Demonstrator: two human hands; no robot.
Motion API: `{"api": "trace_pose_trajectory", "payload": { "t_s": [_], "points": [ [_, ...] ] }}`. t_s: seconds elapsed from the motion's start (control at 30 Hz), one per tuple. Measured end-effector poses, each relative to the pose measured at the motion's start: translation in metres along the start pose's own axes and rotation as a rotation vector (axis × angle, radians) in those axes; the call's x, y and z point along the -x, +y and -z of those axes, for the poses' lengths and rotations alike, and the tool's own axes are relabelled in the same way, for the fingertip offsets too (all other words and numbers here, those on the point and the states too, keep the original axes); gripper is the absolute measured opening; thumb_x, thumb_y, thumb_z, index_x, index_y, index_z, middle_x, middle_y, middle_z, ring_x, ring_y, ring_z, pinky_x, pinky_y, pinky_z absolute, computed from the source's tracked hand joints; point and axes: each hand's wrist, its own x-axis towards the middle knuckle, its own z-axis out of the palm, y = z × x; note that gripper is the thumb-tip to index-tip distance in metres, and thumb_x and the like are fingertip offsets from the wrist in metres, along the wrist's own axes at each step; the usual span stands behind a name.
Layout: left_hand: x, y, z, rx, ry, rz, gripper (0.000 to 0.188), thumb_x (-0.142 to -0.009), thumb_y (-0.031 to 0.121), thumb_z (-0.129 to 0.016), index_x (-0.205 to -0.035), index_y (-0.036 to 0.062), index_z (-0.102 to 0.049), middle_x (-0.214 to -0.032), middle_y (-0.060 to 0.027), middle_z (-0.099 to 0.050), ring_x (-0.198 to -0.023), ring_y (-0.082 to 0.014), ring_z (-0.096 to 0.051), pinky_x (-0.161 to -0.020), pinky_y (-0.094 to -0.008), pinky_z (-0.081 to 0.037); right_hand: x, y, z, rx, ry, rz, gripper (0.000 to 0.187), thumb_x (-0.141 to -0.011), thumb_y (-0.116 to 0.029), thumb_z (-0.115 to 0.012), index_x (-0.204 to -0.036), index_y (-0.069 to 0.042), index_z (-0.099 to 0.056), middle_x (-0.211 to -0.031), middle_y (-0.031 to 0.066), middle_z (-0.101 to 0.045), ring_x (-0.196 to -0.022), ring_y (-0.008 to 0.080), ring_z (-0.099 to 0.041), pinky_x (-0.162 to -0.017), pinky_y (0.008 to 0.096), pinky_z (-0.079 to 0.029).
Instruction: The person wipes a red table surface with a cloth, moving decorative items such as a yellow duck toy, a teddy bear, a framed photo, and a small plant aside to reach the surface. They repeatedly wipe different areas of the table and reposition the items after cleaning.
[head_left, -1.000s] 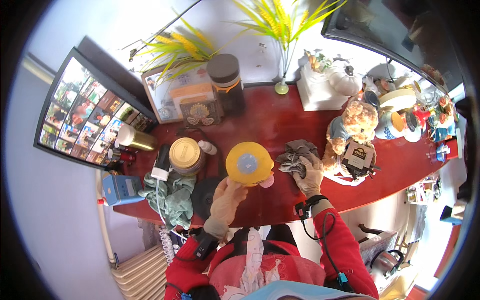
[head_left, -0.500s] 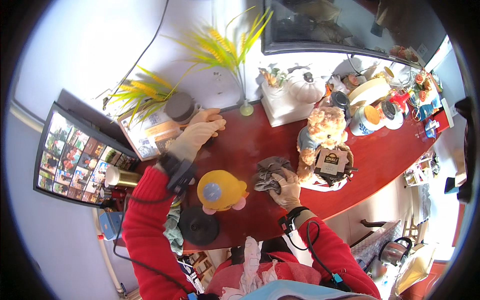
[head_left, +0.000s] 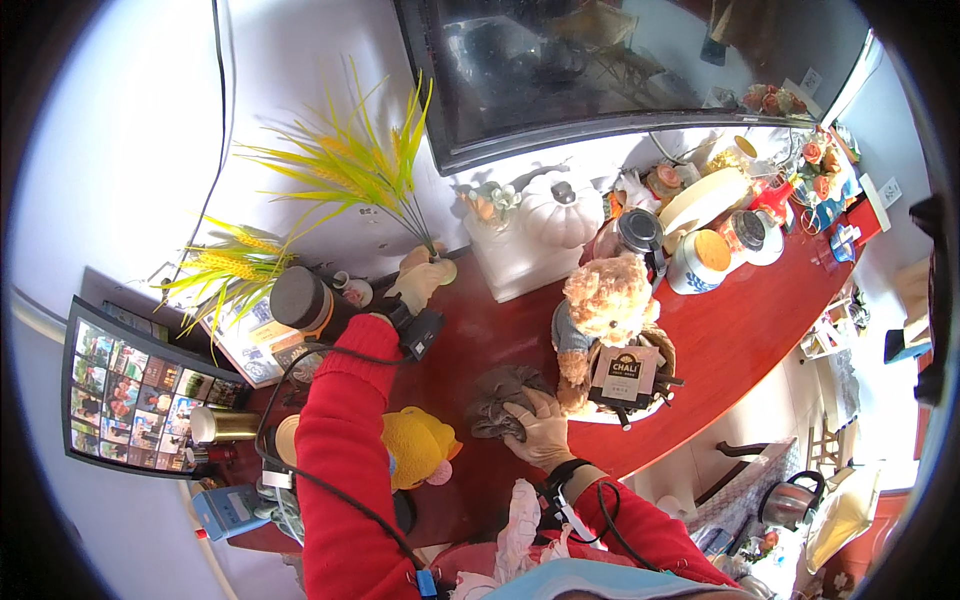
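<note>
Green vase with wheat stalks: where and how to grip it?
Try the green vase's low body from the near left, where the left hand is. Its visible edge looks rounded; the rest is hidden. The wheat stalks above are thin and splayed, likely a poor hold.

1. Cloth (head_left: 500,390) is showing dark grey.
2. Small vase (head_left: 448,272) is presenting pale green.
3. Plant spray (head_left: 345,170) is displaying bright green leaves and yellow ears.
4. Sleeves (head_left: 345,460) are showing plain red.
5. Tabletop (head_left: 720,365) is exhibiting deep reddish brown.
6. Teddy bear (head_left: 608,295) is displaying tan fur, grey-blue top.
7. Toy (head_left: 420,445) is showing yellow with pink.
8. Pumpkin ornament (head_left: 556,215) is presenting white, dark stem.
9. Jar (head_left: 690,273) is bearing blue pattern on white.
10. Photo panel (head_left: 130,395) is displaying a multicoloured grid, black-bordered.
</note>
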Motion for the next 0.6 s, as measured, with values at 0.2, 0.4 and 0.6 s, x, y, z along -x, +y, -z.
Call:
{"api": "trace_pose_trajectory", "payload": {
  "t_s": [0.2, 0.4, 0.6],
  "points": [
    [0.050, 0.022, 0.019, 0.072, 0.062, 0.002, 0.025, -0.090, 0.022, -0.061, -0.106, 0.0038, -0.069, -0.088, -0.0101, -0.068, -0.083, -0.0222, -0.064, -0.078, -0.0350, -0.051, 0.000, -0.001, 0.000, -0.022, 0.018, 0.013, 0.060, -0.060, -0.027, -0.083, -0.118, -0.023, -0.067, -0.136, 0.0140, -0.053, -0.120, 0.0387, -0.051, -0.099, 0.0505, -0.046],
    [0.143, 0.059, 0.085, 0.164, -0.129, 0.134, 0.025, -0.094, 0.025, -0.062, -0.107, 0.0035, -0.068, -0.089, -0.0072, -0.068, -0.082, -0.0158, -0.063, -0.076, -0.0308, -0.051, -0.026, -0.020, -0.003, 0.046, -0.091, -0.134, 0.059, -0.066, -0.030, -0.081, -0.122, -0.021, -0.065, -0.135, 0.0147, -0.053, -0.126, 0.0391, -0.046, -0.104, 0.0526, -0.040],
    [0.233, 0.077, 0.129, 0.217, -0.099, 0.257, 0.021, -0.098, 0.016, -0.061, -0.112, 0.0011, -0.067, -0.096, -0.0087, -0.071, -0.077, -0.0113, -0.065, -0.065, -0.0251, -0.052, -0.138, -0.033, -0.048, 0.113, -0.077, 0.034, 0.059, -0.075, -0.026, -0.076, -0.130, -0.018, -0.059, -0.139, 0.0202, -0.049, -0.130, 0.0426, -0.044, -0.108, 0.0544, -0.037]
  ]
}}
